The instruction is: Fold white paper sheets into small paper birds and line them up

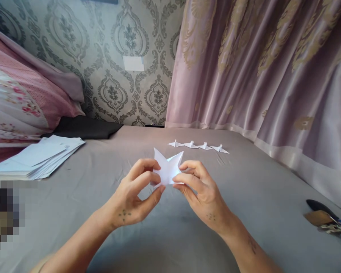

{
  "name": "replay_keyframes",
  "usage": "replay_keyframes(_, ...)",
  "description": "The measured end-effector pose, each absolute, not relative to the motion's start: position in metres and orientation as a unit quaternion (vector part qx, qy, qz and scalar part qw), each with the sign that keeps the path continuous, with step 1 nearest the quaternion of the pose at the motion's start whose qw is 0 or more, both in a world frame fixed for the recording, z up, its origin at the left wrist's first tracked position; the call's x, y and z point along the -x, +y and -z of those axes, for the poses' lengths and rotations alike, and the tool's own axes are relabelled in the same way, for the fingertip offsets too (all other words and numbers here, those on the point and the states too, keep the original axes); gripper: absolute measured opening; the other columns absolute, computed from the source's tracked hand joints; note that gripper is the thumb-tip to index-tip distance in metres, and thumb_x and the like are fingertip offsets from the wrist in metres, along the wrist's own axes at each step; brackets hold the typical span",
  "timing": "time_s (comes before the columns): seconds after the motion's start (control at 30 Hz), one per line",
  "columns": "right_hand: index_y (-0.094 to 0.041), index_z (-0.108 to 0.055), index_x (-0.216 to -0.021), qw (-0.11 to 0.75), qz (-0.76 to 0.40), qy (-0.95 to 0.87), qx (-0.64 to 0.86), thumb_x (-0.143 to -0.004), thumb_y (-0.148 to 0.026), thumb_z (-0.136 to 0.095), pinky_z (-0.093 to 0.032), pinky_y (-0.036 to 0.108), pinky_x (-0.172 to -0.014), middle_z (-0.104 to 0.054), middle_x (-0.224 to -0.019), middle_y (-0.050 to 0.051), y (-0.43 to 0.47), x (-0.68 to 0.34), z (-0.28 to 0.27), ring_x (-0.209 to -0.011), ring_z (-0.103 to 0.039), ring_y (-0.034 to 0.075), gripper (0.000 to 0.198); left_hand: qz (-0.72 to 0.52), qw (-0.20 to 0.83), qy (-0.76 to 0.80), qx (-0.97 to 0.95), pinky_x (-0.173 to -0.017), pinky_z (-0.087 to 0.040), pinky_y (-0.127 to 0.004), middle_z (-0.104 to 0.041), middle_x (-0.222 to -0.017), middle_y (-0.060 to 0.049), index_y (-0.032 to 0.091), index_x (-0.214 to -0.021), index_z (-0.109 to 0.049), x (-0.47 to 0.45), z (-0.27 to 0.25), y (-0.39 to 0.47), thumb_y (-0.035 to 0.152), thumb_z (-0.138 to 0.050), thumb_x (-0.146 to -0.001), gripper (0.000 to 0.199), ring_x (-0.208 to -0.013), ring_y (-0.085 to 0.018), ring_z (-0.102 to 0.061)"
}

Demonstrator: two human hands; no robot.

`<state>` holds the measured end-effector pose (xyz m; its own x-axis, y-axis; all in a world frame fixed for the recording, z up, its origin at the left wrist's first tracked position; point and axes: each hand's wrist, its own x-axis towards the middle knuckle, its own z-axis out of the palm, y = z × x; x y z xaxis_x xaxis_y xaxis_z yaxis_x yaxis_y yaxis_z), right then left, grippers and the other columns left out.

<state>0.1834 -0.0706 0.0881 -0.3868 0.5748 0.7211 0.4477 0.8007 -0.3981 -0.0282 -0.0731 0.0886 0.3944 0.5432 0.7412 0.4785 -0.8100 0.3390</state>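
Observation:
A piece of folded white paper (167,170) is held up in front of me, with two points sticking up and a dip between them. My left hand (143,185) grips its left side, thumb at the lower edge and fingers against the side. On the right side, my right hand (199,185) pinches it in the same way. Several small folded paper figures (191,145) stand in a row on the grey sheet (147,239), beyond my hands.
A stack of white papers (45,155) lies at the left, by a dark folded cloth (88,127) and a pink floral cloth (22,102). Keys and a brown tag (319,218) lie at the right edge. A patterned wall (102,49) and pink curtain (230,83) close off the back.

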Motion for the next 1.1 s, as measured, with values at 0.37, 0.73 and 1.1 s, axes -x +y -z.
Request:
replay_keyframes(0.37,-0.025,-0.058,-0.109,0.528,-0.094,-0.797,0.278,-0.087,-0.005,-0.059,-0.054,0.030,-0.081,-0.053,-0.109,0.005,-0.078,-0.170,-0.080,-0.092,-0.062,0.014,0.030,-0.516,-0.041,0.287,-0.806,-0.095,-0.052,-0.031,-0.046,-0.126,-0.013,0.014,-0.102,-0.058,0.013,-0.081,-0.077,-0.002,-0.059,-0.080,0.027,-0.105,-0.017,-0.058)
replay_keyframes(0.73,-0.025,-0.059,-0.105,0.560,-0.076,-0.782,0.264,-0.085,-0.004,-0.063,-0.053,0.026,-0.072,-0.056,-0.103,0.003,-0.078,-0.171,-0.085,-0.087,-0.061,0.013,0.029,-0.582,0.178,0.303,-0.733,-0.085,-0.054,-0.023,-0.068,-0.103,-0.002,0.023,-0.115,-0.061,0.005,-0.074,-0.082,0.000,-0.063,-0.083,0.039,-0.093,-0.012,-0.065)
replay_keyframes(1.1,-0.028,-0.059,-0.110,0.549,-0.095,-0.787,0.267,-0.088,-0.002,-0.056,-0.055,0.027,-0.072,-0.061,-0.099,0.002,-0.076,-0.169,-0.083,-0.085,-0.063,0.013,0.035,-0.589,0.245,0.321,-0.700,-0.076,-0.056,-0.023,-0.070,-0.091,-0.002,0.019,-0.096,-0.069,-0.001,-0.083,-0.084,0.005,-0.062,-0.085,0.019,-0.084,-0.013,-0.067)
